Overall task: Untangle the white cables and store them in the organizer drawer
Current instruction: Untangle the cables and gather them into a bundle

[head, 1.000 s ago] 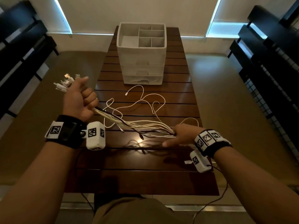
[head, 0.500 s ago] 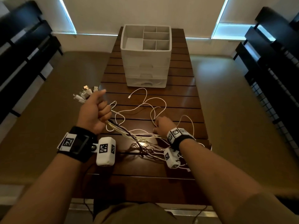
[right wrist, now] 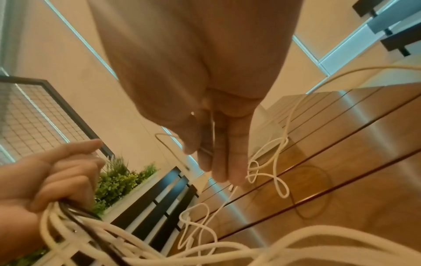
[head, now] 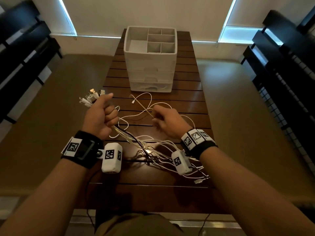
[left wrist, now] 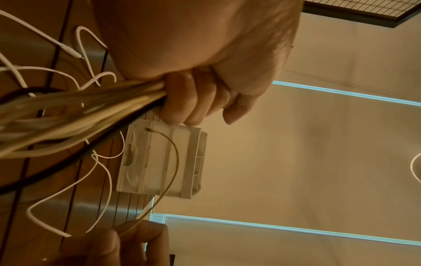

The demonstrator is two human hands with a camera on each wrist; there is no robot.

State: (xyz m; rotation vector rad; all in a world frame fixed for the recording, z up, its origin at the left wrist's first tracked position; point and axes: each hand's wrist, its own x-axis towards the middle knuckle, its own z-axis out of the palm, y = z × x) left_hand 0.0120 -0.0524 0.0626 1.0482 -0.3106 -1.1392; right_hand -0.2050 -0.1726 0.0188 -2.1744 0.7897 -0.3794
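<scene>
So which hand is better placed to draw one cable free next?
Probably the right hand: it already pinches a single strand, while the left hand is fisted round the bundle near its plugs.

I'm lifting my right hand (head: pixel 167 120) off the counter (head: pixel 190 103), where it was pressing the tangle a second ago, and it is now pinching one thin white cable (head: pixel 144 108) and drawing it up and away from the bundle (head: pixel 153 147).
</scene>
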